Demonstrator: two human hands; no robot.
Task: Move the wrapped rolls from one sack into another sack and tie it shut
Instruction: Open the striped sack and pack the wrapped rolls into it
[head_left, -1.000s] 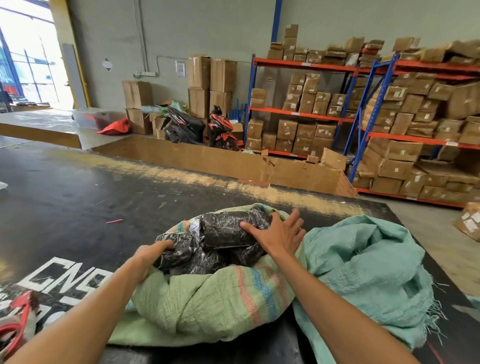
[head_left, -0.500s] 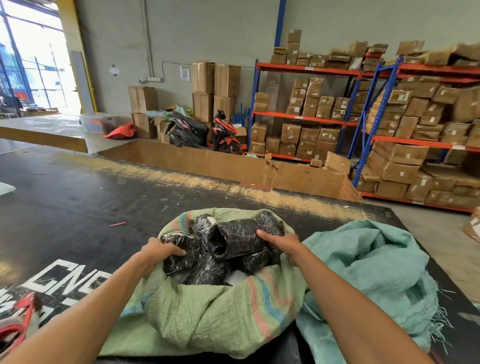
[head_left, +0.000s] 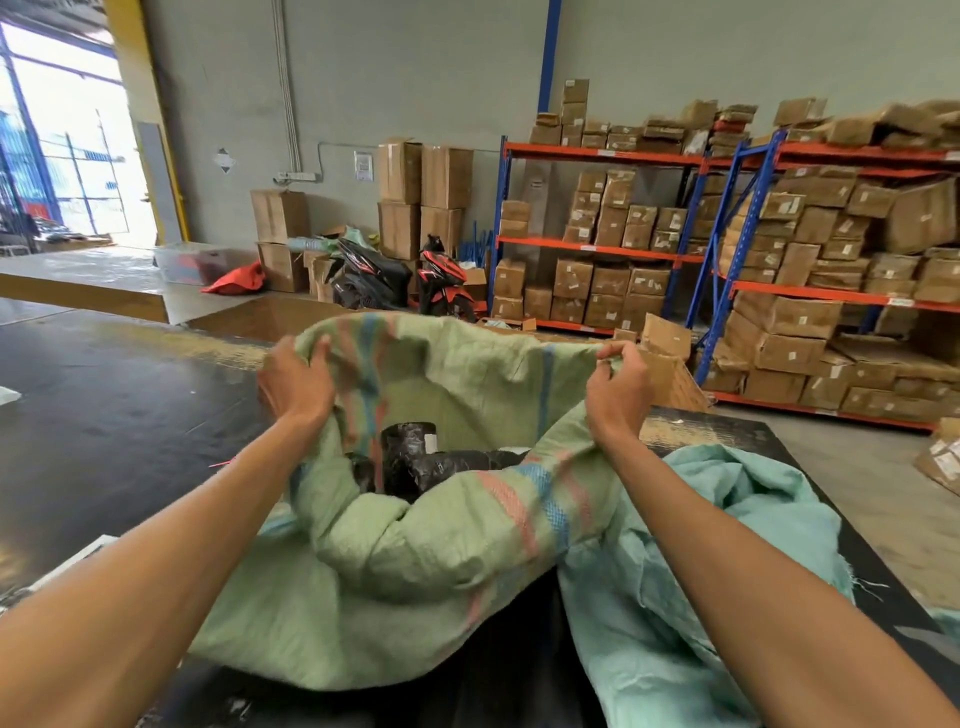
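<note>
A light green woven sack (head_left: 415, 561) with red and blue stripes stands in front of me on a black mat. Its mouth is pulled up and open. My left hand (head_left: 296, 382) grips the rim on the left side, and my right hand (head_left: 618, 392) pinches the rim on the right. Inside, several rolls wrapped in black plastic (head_left: 415, 457) show at the bottom of the opening. A crumpled teal sack (head_left: 701, 561) lies slack against the green sack's right side.
The black mat (head_left: 114, 415) stretches to the left. Cardboard sheets stand behind the sack. Two parked scooters (head_left: 395, 280) and stacked cartons are at the back wall. Blue and orange racks (head_left: 727, 291) full of boxes fill the right.
Both hands left the black rolls, took hold of the green sack's rim and lifted it high, so the sack's mouth now stands up around the rolls.
</note>
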